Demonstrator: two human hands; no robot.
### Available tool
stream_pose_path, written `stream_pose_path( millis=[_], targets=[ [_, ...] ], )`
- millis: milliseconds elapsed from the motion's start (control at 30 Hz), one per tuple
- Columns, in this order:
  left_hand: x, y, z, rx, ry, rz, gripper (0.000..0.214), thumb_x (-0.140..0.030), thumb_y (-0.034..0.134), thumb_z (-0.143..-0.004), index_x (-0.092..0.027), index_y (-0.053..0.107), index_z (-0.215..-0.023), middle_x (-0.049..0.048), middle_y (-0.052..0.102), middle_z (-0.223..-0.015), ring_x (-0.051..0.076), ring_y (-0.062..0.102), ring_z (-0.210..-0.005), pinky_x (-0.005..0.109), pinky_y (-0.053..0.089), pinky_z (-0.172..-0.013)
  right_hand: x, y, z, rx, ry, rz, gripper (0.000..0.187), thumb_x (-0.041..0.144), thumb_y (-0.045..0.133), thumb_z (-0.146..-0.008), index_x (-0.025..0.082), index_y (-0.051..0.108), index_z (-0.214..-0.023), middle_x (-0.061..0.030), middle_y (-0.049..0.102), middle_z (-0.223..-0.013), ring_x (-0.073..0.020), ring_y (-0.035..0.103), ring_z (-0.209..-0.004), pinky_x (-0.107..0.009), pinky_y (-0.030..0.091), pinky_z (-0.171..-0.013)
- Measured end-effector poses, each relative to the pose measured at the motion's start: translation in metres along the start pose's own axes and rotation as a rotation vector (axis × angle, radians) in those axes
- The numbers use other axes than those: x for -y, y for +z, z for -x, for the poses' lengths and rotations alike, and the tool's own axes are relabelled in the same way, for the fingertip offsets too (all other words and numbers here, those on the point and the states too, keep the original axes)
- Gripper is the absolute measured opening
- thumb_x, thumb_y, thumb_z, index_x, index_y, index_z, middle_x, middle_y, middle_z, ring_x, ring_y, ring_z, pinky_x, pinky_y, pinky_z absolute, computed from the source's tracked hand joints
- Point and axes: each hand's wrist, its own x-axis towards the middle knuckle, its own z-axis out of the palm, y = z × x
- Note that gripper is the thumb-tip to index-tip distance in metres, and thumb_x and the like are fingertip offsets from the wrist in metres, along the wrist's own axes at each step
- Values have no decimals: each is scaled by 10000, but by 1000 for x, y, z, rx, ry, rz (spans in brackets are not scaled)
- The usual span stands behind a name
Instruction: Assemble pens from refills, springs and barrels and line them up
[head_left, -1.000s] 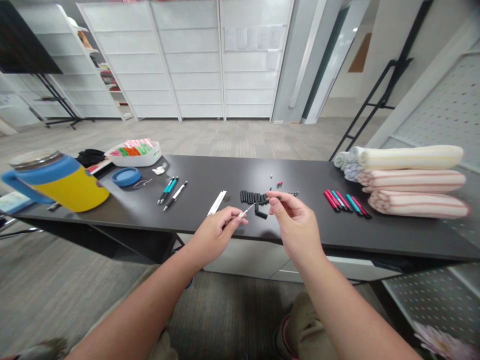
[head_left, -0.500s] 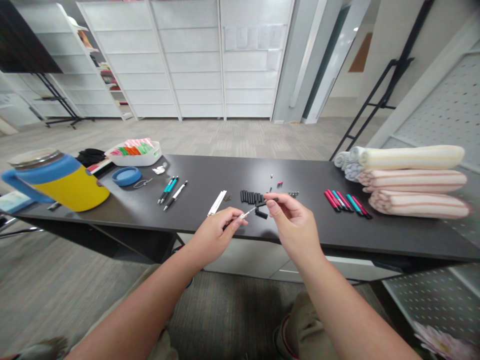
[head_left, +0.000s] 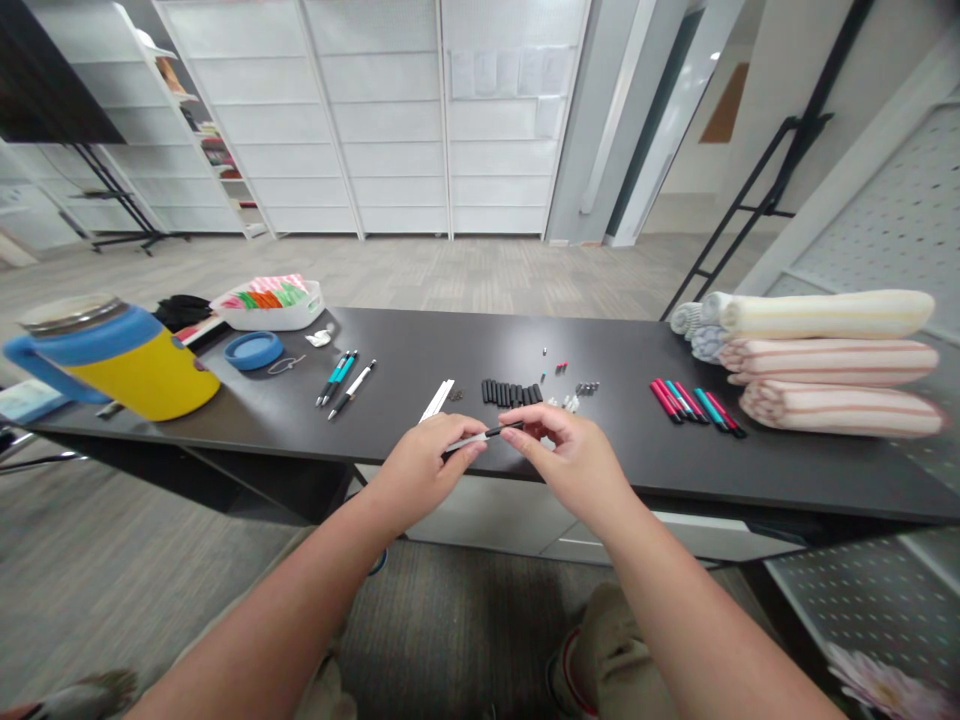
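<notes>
My left hand point(head_left: 427, 465) pinches the white barrel end of a pen point(head_left: 486, 436) held over the near edge of the black table point(head_left: 420, 352). My right hand point(head_left: 566, 455) pinches the pen's black grip end, and the two hands nearly touch. Just beyond them lie a row of black grip sleeves point(head_left: 510, 393), some white barrels point(head_left: 437, 399) and small loose pen parts point(head_left: 579, 390). Both hands are closed on the pen.
Finished pens lie left point(head_left: 343, 376) and right point(head_left: 694, 403). A yellow and blue jug point(head_left: 112, 360), a blue lid point(head_left: 253, 351) and a white tray of coloured items point(head_left: 270, 298) stand at the left. Rolled towels point(head_left: 817, 360) are stacked at the right.
My right hand has moved left toward my left hand, and the black grip it held now sits on the white barrel. One loose black sleeve near my hands is gone from the table.
</notes>
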Motion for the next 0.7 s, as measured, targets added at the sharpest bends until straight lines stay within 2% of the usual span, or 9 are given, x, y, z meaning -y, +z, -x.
stream_pose_path(
  millis=[200, 333, 533, 700],
  targets=[
    [0, -4, -1, -26, 69, -53, 161, -314, 614, -1025, -236, 726, -1110, 40, 782, -1081, 215, 703, -1041, 350, 510, -972, -2, -3, -1, 60, 3, 68, 149, 384, 741, -943, 289, 817, -1030, -1, 768, -831, -180, 653, -727, -303, 469, -683],
    [2, -4, -1, -26, 103, -88, 147, -295, 631, -1021, -233, 725, -1115, 43, 785, -1087, 220, 702, -1048, 357, 504, -955, -2, -2, -1, 70, -54, 169, 123, 373, 719, -973, 273, 790, -977, 12, 746, -802, -170, 634, -721, -291, 437, -678],
    [6, -2, -2, -80, 179, -113, 110, -260, 660, -1009, -219, 725, -1087, 43, 789, -1062, 212, 708, -1022, 359, 515, -934, -1, 2, 1, 125, -195, 316, 259, 354, 549, -1075, 211, 683, -906, -15, 685, -813, -179, 611, -786, -295, 404, -721],
    [10, -2, -2, -138, 268, -151, 107, -245, 685, -996, -219, 732, -1088, 35, 790, -1050, 202, 711, -1008, 365, 518, -932, 1, 7, 4, 172, -209, 363, 439, 357, 405, -1123, 208, 598, -758, -15, 613, -712, -179, 585, -725, -305, 382, -699]
  ],
)
